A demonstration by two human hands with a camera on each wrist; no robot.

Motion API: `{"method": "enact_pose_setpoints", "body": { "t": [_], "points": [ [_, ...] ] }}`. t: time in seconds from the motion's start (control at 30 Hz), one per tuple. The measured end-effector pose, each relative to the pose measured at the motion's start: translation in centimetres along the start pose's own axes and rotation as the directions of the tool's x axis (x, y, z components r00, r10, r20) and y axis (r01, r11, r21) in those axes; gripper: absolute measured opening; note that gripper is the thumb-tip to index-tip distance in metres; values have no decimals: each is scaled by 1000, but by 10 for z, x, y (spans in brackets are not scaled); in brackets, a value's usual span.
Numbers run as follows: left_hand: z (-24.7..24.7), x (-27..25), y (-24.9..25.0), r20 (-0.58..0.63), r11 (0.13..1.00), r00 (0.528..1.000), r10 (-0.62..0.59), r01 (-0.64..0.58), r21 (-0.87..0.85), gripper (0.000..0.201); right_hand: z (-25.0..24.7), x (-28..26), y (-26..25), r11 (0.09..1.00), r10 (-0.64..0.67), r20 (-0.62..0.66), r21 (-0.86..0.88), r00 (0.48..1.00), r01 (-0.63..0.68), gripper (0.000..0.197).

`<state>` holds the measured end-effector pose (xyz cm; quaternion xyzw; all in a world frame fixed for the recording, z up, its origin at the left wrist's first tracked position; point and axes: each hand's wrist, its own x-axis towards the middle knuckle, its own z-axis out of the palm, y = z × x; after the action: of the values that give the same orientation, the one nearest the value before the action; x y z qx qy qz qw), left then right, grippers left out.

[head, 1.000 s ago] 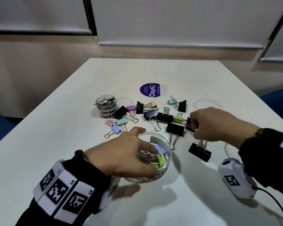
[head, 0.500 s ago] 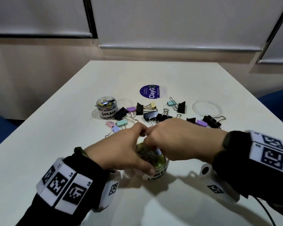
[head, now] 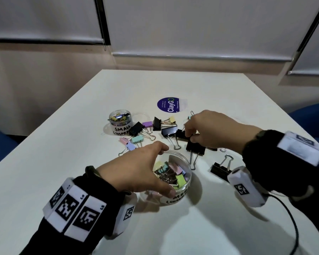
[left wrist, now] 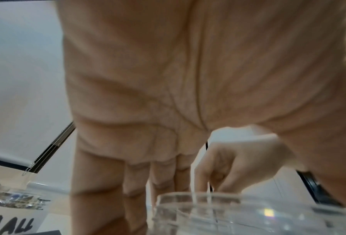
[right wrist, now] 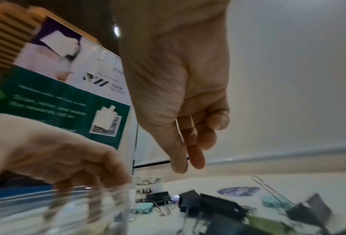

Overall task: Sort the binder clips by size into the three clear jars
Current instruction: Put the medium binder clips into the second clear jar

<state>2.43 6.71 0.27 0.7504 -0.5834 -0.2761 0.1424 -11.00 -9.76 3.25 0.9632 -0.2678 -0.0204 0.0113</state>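
My left hand (head: 151, 170) grips the rim of the clear medium jar (head: 181, 195), which holds several pastel clips (head: 180, 179). Its fingers curl over the jar rim (left wrist: 228, 200) in the left wrist view. My right hand (head: 189, 137) hovers over the loose clips behind the jar, fingers pointing down just above a black clip (head: 180, 134). In the right wrist view its fingers (right wrist: 196, 159) hang relaxed and hold nothing. A large black clip (head: 195, 149) lies under that hand. The small jar (head: 120, 122) stands at the back left with tiny clips inside.
Loose clips are spread across the white table (head: 63, 162): black ones (head: 136, 128), (head: 220, 170) and pastel ones (head: 137, 139), (head: 147, 124). A round purple sticker (head: 168, 104) lies behind them. A black cable (head: 295, 227) trails from my right wrist.
My right hand went from the clips to the medium jar half a second ago and has now moved back out over the loose clips. My left hand stays on the jar.
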Motion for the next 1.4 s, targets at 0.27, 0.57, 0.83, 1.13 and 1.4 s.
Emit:
{"method": "enact_pose_setpoints", "body": {
  "t": [0.27,0.57,0.83,1.13,1.4],
  "points": [
    [-20,2,-15,36,999,999,-7,8,-47,93,5,15,-15,954,-45,99,299,994,14,15],
    [-56,54,-68,-125,958,991,-53,86,272,34,16,2,-25,873,-85,213,486,973,-30,23],
    [-49,68,-75,-74,923,997,-19,45,382,30,22,5,-23,778,-18,269,609,963,-156,33],
    [-45,72,-74,-132,913,991,-4,57,405,21,25,12,-11,634,-97,349,744,932,-212,49],
    [-43,72,-69,-152,914,986,-74,128,385,22,24,20,-9,654,-174,399,730,900,-198,49]
  ]
}}
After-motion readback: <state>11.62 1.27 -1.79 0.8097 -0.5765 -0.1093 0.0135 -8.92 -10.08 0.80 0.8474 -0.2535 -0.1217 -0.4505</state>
